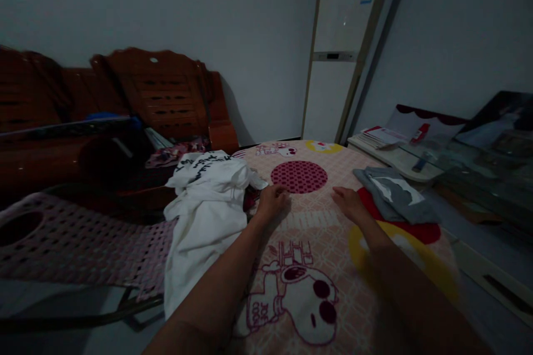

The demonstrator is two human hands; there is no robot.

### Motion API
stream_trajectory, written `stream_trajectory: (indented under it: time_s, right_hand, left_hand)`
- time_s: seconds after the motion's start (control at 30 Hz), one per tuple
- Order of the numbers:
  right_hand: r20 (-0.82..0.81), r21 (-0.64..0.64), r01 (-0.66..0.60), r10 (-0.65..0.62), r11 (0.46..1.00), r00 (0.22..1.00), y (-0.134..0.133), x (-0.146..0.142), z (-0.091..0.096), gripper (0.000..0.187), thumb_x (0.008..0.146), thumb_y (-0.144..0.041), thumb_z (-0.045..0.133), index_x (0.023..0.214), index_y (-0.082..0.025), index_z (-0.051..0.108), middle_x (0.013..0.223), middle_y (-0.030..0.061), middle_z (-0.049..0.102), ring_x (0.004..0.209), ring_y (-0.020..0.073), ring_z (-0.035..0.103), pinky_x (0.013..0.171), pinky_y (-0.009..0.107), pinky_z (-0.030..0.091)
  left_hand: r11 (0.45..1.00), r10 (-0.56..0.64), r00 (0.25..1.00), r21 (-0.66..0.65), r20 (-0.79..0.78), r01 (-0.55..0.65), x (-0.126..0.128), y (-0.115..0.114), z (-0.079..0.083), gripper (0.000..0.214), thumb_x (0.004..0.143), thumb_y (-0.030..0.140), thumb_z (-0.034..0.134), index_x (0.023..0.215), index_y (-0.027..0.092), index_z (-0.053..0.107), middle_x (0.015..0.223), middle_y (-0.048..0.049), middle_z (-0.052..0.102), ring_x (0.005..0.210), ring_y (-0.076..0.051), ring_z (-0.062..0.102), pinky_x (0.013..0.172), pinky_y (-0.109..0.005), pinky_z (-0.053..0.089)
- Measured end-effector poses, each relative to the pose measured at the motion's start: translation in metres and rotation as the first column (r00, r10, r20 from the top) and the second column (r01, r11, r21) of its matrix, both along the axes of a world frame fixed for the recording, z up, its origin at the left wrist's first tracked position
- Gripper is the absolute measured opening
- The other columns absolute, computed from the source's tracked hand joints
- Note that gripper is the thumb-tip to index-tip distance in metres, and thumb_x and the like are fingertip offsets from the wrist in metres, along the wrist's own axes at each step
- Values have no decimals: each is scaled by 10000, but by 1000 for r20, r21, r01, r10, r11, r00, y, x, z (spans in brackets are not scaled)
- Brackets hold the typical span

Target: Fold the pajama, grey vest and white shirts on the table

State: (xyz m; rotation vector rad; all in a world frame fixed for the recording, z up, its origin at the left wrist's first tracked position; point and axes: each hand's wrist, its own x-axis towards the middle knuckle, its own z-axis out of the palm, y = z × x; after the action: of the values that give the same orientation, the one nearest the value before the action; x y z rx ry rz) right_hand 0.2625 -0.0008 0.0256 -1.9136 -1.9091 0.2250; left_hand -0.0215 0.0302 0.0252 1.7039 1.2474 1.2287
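Observation:
My left hand (272,201) is low over the patterned tablecloth (308,219), beside the white garment with black lettering (212,199). Its fingers are loosely bent and I see nothing in them. Opposite it, my right hand (347,201) hovers at or just above the cloth, fingers bent inward and partly apart, also holding nothing visible. Between and beyond the hands is a dark pink oval (298,176) on the cloth. To the right of my right hand lies a folded grey garment (395,194) with a white patch. The white garment is heaped at the table's left edge and hangs down.
A woven pink chair (95,244) stands at the left, before a brown wooden bench (154,94). Behind the table rises a tall white cabinet-like unit (333,89). On the right are a low stand with papers (381,137) and a glass shelf (437,158).

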Motion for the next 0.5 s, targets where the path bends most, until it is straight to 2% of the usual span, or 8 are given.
stream_trajectory:
  time_s: [0.1, 0.17, 0.3, 0.4, 0.5]
  right_hand:
    - [122, 71, -10, 1, 997, 993, 0, -11, -26, 319, 916, -273, 481, 1126, -166, 697, 1267, 149, 656, 1164, 273, 597, 1013, 386, 426]
    - [192, 129, -13, -12, 992, 981, 0, -9, -39, 335, 917, -271, 488, 1164, -152, 680, 1316, 167, 622, 1211, 293, 563, 1047, 416, 400]
    - [216, 174, -70, 31, 982, 976, 4, 0, -53, 348, 930, -271, 467, 1189, -162, 673, 1317, 158, 624, 1223, 287, 553, 1059, 422, 397]
    - [206, 175, -82, 45, 981, 977, 6, 5, -56, 343, 927, -282, 471, 1178, -178, 681, 1313, 142, 630, 1220, 285, 552, 1057, 424, 402]
    - [198, 178, -73, 37, 981, 980, 6, 4, -56, 346, 925, -290, 475, 1174, -177, 687, 1314, 140, 630, 1216, 285, 553, 1053, 423, 408]
  left_hand:
    - [997, 79, 994, 1, 70, -80, -7, 1, 10, 126, 745, 273, 620, 792, 179, 689, 743, -56, 687, 725, -199, 634, 673, -303, 501]
    - [993, 106, 966, -76, 234, -90, -11, 2, 16, 221, 782, 373, 595, 782, 162, 660, 693, -39, 658, 638, -164, 615, 626, -281, 502]
    - [959, 213, 770, -278, 602, -47, -19, 6, 23, 293, 783, 437, 605, 807, 145, 612, 709, -31, 652, 581, -122, 605, 597, -264, 526]
    - [914, 296, 646, -405, 704, 21, -23, 7, 24, 276, 820, 424, 610, 803, 150, 583, 706, -37, 652, 596, -114, 619, 615, -260, 548]
    - [870, 361, 589, -489, 723, 68, -24, 8, 21, 318, 853, 471, 607, 771, 170, 542, 694, -44, 643, 627, -131, 639, 626, -265, 566]
